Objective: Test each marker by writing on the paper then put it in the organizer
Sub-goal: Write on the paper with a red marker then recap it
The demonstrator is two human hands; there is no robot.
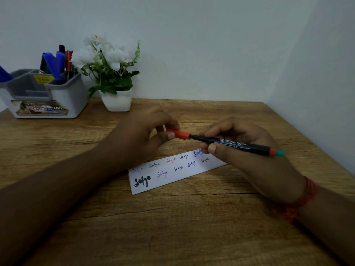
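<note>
Crosswise, marker [230, 144], cap [179, 134] leftward.

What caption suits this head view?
Both hands hold a red-capped marker above the paper.

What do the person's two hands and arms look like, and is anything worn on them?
Both forearms are bare, with no sleeves in view. The left hand wears nothing: no ring, watch or band shows. The right hand has a red thread band wound several times around the wrist, a little frayed on its lower side. No rings show on its fingers, and the nails are short.
</note>
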